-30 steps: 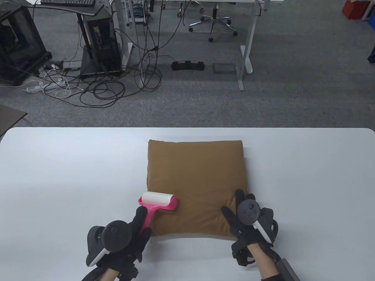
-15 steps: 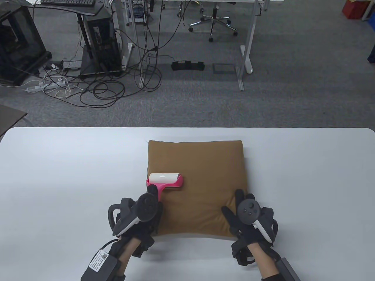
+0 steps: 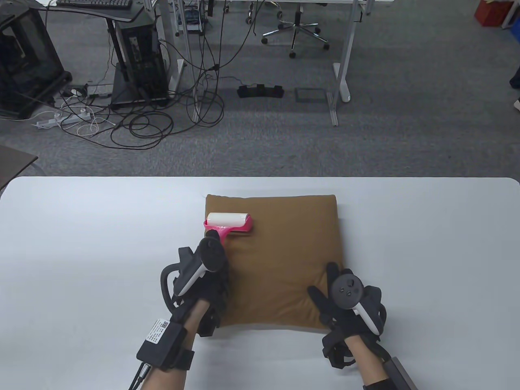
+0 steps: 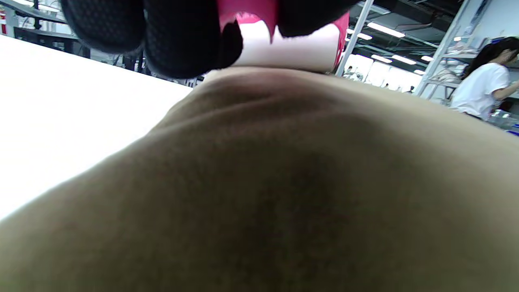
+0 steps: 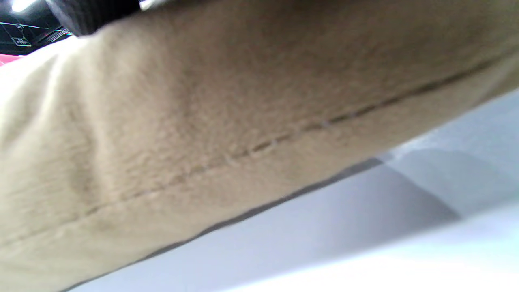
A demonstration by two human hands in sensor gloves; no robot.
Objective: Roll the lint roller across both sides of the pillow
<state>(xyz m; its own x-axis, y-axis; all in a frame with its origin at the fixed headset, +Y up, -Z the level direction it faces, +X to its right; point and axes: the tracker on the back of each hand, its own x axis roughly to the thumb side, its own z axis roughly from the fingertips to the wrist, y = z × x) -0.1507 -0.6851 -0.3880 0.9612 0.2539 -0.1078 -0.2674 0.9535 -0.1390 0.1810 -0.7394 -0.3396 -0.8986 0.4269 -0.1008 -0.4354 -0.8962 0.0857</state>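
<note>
On the white table (image 3: 101, 243), my left hand (image 3: 203, 280) grips the pink-handled white lint roller (image 3: 227, 222), now pushed from near edge toward the flat square brown fabric pillow's (image 3: 284, 252) far-left corner. My right hand (image 3: 345, 304) presses its near-right corner; this first strip looks nearly done.

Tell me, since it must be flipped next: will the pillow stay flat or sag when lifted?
The pillow probably sags: it dents under the right hand and creases near the lint roller. Probably light; its matte fabric should grip well.

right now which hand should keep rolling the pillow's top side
Left. The left hand grips the lint roller on the pillow, near its far left corner. The right hand rests on the near right corner.
</note>
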